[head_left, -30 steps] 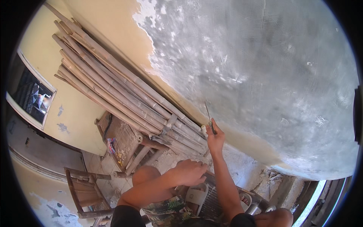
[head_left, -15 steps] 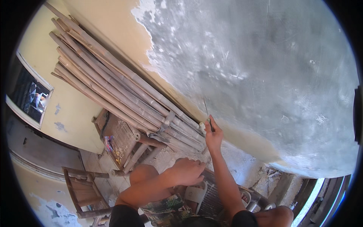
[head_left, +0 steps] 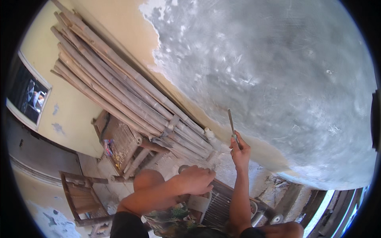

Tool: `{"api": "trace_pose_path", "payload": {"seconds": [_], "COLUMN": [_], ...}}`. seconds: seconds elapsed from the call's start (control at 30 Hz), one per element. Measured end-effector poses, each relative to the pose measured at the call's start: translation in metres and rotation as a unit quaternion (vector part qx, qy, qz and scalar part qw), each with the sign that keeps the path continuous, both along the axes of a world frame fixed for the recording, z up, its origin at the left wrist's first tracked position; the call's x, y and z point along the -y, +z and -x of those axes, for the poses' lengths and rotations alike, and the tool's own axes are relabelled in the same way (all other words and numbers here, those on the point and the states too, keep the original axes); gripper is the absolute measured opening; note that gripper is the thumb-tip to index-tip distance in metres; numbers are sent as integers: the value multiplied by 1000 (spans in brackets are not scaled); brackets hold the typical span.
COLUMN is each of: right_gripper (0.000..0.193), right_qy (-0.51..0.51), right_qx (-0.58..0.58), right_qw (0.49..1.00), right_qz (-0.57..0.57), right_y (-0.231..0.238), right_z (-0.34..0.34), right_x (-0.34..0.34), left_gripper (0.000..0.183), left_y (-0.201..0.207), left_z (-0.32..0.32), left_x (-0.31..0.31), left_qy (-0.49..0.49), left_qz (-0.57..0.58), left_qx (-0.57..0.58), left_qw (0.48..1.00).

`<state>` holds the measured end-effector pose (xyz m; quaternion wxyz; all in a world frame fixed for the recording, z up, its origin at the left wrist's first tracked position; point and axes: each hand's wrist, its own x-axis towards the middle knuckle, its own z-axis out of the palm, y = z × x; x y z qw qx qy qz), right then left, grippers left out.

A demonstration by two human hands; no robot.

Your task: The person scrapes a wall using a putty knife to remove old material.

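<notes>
Pinching a thin flat scraper (head_left: 231, 121) low down between thumb and fingers of the right hand (head_left: 240, 154), pointing up, just by the grey wall (head_left: 278, 87). Can't tell on tip contact. Left hand (head_left: 195, 180) half-curled, palm down, out past the left knee (head_left: 147, 178); can't tell on anything inside. For good control, would tilt the blade shallow, press evenly, stroke short, stay clear of the bamboo poles (head_left: 131, 87).

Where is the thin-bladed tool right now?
In the head view, right of centre, the thin-bladed tool is in the right hand, its blade pointing up against the grey wall patch.
</notes>
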<state>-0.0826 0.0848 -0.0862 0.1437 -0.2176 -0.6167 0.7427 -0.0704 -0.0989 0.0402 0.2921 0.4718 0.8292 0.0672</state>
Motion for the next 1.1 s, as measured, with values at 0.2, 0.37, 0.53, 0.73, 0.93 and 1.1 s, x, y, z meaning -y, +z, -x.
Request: {"api": "trace_pose_path", "payload": {"seconds": [0.2, 0.37, 0.53, 0.73, 0.93, 1.1], "right_gripper": [41, 44, 45, 44, 44, 44], "right_qy": [25, 51, 8, 0, -5, -7], "right_qx": [28, 9, 29, 40, 45, 31], "right_qw": [999, 998, 999, 997, 998, 999], "right_qz": [27, 34, 35, 61, 52, 32], "right_y": [16, 8, 5, 14, 19, 12], "right_z": [-5, 14, 19, 13, 12, 17], "right_x": [-9, -2, 3, 10, 4, 6], "left_gripper": [33, 30, 35, 28, 33, 35], "left_y": [2, -6, 2, -1, 2, 1], "left_z": [-3, -9, -8, -8, -6, -8], "left_x": [-14, -13, -12, -10, -7, -4], "left_qy": [-12, -6, 14, 18, 14, 15], "left_qz": [17, -42, -1, 5, 1, -14], "left_qx": [-30, -56, -57, -13, -18, -54], "left_qw": [999, 998, 998, 1000, 1000, 998]}}
